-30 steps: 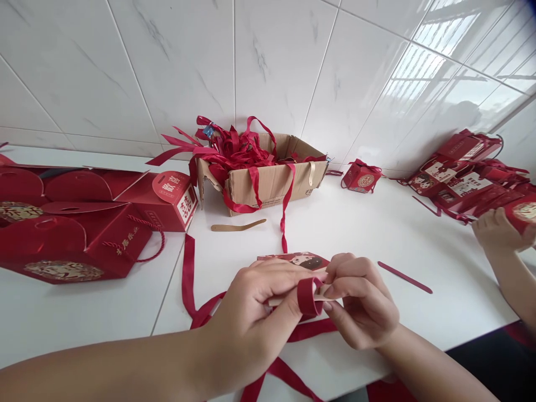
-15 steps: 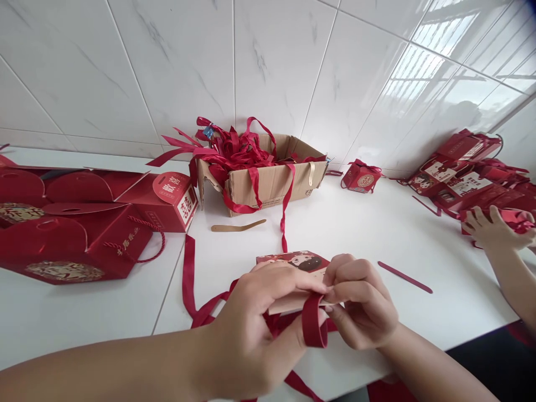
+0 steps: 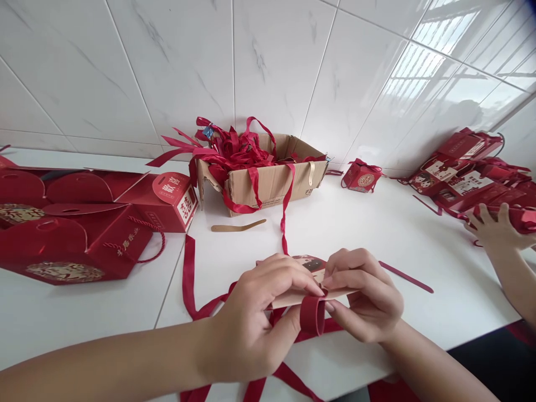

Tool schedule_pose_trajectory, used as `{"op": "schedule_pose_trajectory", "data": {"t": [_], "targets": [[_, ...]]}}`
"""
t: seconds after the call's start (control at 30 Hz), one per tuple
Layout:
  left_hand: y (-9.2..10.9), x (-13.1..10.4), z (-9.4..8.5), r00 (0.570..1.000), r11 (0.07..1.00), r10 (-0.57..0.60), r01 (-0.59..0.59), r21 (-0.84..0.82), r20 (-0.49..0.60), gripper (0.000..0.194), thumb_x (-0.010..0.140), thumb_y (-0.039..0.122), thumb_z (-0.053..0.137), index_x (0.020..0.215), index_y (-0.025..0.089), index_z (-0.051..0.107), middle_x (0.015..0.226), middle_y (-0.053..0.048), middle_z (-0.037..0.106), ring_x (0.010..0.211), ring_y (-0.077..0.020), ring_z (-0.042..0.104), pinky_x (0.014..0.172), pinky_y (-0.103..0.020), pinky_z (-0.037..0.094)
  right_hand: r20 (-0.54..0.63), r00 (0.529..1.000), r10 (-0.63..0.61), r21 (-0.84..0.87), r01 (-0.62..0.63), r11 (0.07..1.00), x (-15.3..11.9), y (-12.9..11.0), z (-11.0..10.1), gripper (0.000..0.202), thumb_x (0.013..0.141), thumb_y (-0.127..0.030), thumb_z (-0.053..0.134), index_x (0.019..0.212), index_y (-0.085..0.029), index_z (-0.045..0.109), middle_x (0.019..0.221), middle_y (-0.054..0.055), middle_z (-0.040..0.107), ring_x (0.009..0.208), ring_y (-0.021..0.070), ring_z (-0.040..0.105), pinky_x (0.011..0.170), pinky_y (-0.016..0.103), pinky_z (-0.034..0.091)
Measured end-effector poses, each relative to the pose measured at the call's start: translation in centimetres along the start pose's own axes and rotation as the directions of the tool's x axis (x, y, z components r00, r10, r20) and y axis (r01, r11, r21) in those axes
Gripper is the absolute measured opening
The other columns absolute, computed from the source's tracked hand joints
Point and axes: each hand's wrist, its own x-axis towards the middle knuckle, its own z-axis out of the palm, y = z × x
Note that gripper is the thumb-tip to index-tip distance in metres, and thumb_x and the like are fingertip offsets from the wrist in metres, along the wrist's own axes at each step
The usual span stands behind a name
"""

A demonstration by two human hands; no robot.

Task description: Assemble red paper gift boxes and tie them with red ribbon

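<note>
My left hand [image 3: 255,312] is closed, its thumb against a dark red strap [image 3: 311,317] bent into a loop, its fingers over a gift box panel [image 3: 312,262]. From the right, my right hand [image 3: 368,296] pinches the same panel where the strap meets its edge. A printed dark-haired figure shows on the red and cream panel, and its pale inner side faces me. The fingers hide most of the panel and the exact joint with the strap. Red ribbons [image 3: 288,375] lie under and in front of both hands.
A cardboard box [image 3: 272,187] full of red ribbon stands by the tiled wall. Red gift boxes [image 3: 119,240] sit at left, more [image 3: 460,167] are piled at right near another person's hand [image 3: 498,229]. A tan strip [image 3: 238,226] and a red strip [image 3: 406,276] lie on the table.
The panel has tilted flatter, and the strap loop has shifted slightly up and left. My right fingers have moved onto the panel's edge. The other person's hand has shifted slightly right.
</note>
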Motion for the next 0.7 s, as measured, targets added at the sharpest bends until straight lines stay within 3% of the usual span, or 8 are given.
{"op": "schedule_pose_trajectory", "data": {"t": [0.17, 0.7], "targets": [[-0.16, -0.15, 0.13, 0.999, 0.999, 0.052, -0.052, 0.009, 0.009, 0.020, 0.080, 0.003, 0.052, 0.093, 0.012, 0.065, 0.085, -0.010, 0.068, 0.082, -0.0178, 0.062, 0.085, -0.036, 0.053, 0.022, 0.999, -0.043, 0.012, 0.043, 0.999, -0.03, 0.14, -0.27, 0.025, 0.072, -0.006, 0.061, 0.096, -0.011, 0.065, 0.081, 0.005, 0.052, 0.066, 0.0143, 0.056, 0.052, 0.030, 0.052], [-0.12, -0.34, 0.15, 0.999, 0.998, 0.055, -0.055, 0.023, -0.001, 0.021, 0.078, 0.000, 0.052, 0.092, 0.010, 0.064, 0.086, -0.009, 0.069, 0.083, -0.0167, 0.063, 0.086, -0.033, 0.052, 0.035, 0.999, 0.016, 0.033, -0.017, 0.999, -0.02, 0.06, -0.30, 0.020, 0.073, -0.008, 0.063, 0.092, -0.014, 0.061, 0.081, 0.005, 0.053, 0.067, 0.0149, 0.057, 0.052, 0.030, 0.052]]}}
